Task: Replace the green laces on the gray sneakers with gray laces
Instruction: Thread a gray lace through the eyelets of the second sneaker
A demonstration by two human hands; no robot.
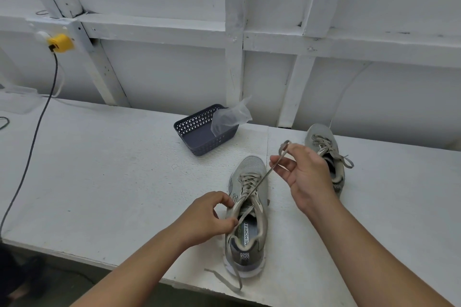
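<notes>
A gray sneaker (249, 209) stands on the white table, toe pointing away, threaded with a pale greenish-gray lace (262, 179). My right hand (304, 177) pinches one end of that lace and holds it taut above the toe, the tip looping over my fingers. My left hand (212, 217) pinches the other end at the sneaker's left collar. A loose stretch of lace trails off the heel toward the table edge. The second gray sneaker (326, 154) lies behind my right hand, laced, partly hidden by it.
A dark blue perforated basket (199, 132) with a clear plastic bag (229, 117) in it stands behind the near sneaker. A yellow plug (61, 43) and a dark cable (35, 132) are at the far left. The table's front edge (99, 260) runs just below the heel.
</notes>
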